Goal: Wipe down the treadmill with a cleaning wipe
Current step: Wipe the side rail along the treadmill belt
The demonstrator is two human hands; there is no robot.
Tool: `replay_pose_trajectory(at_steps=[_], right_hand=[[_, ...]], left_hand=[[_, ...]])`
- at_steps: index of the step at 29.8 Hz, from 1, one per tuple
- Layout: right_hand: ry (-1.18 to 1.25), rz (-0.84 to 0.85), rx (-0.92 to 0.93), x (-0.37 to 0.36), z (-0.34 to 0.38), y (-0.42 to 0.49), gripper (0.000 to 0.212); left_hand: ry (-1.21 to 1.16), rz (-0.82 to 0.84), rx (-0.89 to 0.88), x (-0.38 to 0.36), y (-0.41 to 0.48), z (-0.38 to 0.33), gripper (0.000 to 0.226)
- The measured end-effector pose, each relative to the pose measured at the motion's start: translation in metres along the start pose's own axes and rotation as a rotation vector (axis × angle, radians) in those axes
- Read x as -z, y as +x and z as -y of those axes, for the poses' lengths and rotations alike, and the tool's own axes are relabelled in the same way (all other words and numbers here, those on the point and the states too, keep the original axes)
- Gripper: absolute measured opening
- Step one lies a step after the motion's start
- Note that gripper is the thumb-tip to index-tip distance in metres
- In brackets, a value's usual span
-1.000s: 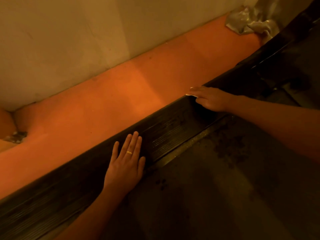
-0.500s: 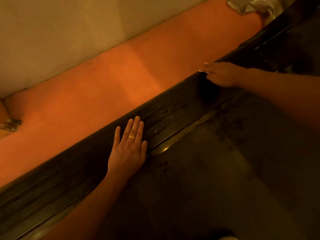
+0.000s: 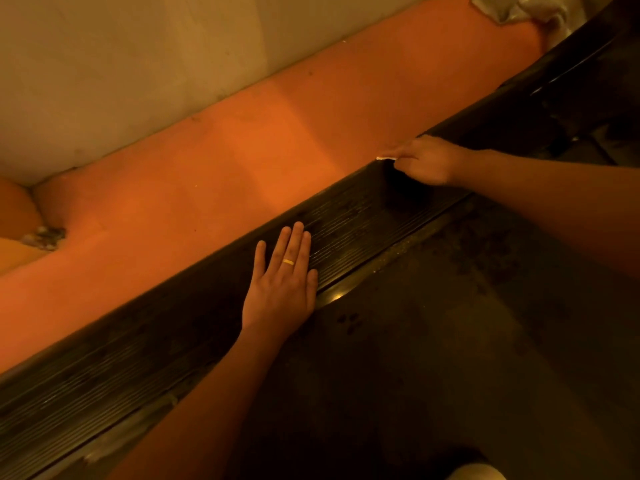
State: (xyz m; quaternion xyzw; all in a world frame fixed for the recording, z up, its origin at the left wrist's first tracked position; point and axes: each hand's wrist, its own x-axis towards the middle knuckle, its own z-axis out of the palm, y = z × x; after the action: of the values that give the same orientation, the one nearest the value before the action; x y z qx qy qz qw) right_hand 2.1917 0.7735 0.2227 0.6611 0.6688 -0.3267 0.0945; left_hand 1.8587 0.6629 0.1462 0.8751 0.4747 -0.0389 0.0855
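The treadmill's ribbed black side rail (image 3: 349, 220) runs diagonally from lower left to upper right, with the dark belt (image 3: 433, 341) beside it. My left hand (image 3: 282, 285) lies flat on the rail, fingers straight, a gold ring on one finger. Farther up the rail, my right hand (image 3: 424, 161) grips a white cleaning wipe (image 3: 385, 158) against the rail's outer edge; only a small corner of the wipe shows past the fingertips.
An orange floor (image 3: 242, 161) lies between the rail and a pale wall (image 3: 138, 64). Crumpled grey fabric (image 3: 519, 8) sits at the top right near the treadmill's front. Some debris (image 3: 43, 235) lies in the floor corner at left.
My right hand with the wipe slid up along the rail's outer edge, away from my left hand. The left hand stayed flat on the rail.
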Motion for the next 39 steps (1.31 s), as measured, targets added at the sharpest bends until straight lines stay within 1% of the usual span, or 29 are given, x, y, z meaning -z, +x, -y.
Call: replay_pose_trajectory(at_steps=[2,5,8,12,15,19,22,24,27,30,32,35,37,39], right_hand=[[-0.006,-0.003,0.002,-0.008,0.014,-0.001,0.047],[-0.049,0.036,0.076,-0.027,0.032,0.0,0.052],[-0.071,0.078,0.141,-0.032,0.025,0.003,0.055],[-0.068,0.04,0.094,-0.02,0.008,0.0,0.054],[-0.069,0.032,0.069,-0.022,0.016,-0.005,0.056],[-0.123,0.076,0.16,-0.037,0.055,-0.004,0.056],[-0.141,0.104,0.228,-0.045,0.062,0.002,0.057],[-0.145,0.115,0.216,-0.038,0.048,0.002,0.057],[-0.138,0.102,0.138,-0.024,0.024,-0.001,0.058],[-0.147,0.079,0.105,-0.027,0.029,-0.001,0.059],[-0.156,0.087,0.159,-0.037,0.056,0.001,0.058],[-0.158,0.131,0.292,-0.056,0.095,0.007,0.057],[-0.161,0.167,0.329,-0.059,0.1,0.012,0.058],[-0.16,0.174,0.348,-0.052,0.089,0.012,0.058]], left_hand=[[-0.002,-0.001,-0.003,0.0,0.0,0.0,0.064],[-0.001,-0.01,-0.006,0.0,0.0,0.0,0.064],[-0.001,-0.013,0.0,0.001,0.001,0.0,0.064],[-0.007,-0.019,-0.002,0.0,0.0,0.0,0.063],[-0.002,-0.016,0.001,0.001,0.0,0.0,0.063],[-0.008,-0.021,0.003,0.002,0.001,-0.001,0.063],[-0.011,-0.02,0.009,0.001,0.001,-0.001,0.063],[-0.014,-0.011,0.009,0.001,0.001,-0.001,0.063],[-0.023,0.001,0.009,0.002,0.002,-0.001,0.063],[-0.037,-0.008,0.012,0.001,0.0,0.0,0.063],[-0.044,-0.015,0.018,0.002,0.0,-0.001,0.063],[-0.054,-0.011,0.018,0.003,0.001,-0.002,0.063],[-0.06,-0.007,0.018,0.004,0.001,-0.002,0.063],[-0.059,-0.003,0.021,0.005,0.002,-0.002,0.062]])
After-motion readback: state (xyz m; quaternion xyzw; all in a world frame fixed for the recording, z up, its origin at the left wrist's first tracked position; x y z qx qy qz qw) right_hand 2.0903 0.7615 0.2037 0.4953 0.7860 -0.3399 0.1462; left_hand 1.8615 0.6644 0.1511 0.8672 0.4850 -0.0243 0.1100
